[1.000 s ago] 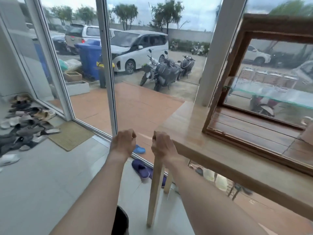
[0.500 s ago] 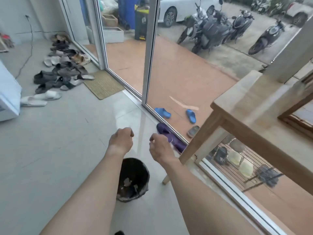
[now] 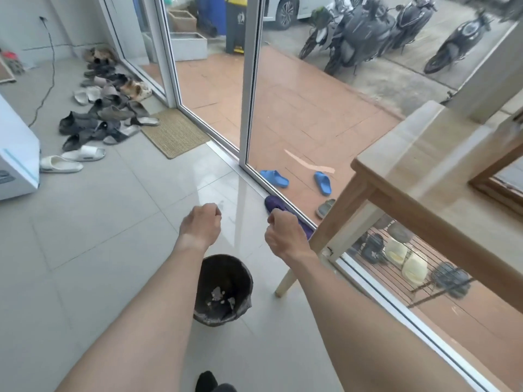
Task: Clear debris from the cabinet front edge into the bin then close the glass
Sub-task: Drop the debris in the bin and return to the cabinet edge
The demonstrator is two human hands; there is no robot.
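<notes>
Both the left hand and right hand hang fisted over the round black plastic-lined bin at six o'clock on the floor, contents unseen, presumably pinching light, crumbly debris like the pale scraps already inside.

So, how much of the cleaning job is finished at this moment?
Done: pale bits of debris already lie in the round black bin on the grey floor. In hand: both fists, left hand and right hand, are closed above the bin; whether they hold more debris is hidden. Left: closing the glass; only a corner of the wooden-framed cabinet shows.
</notes>
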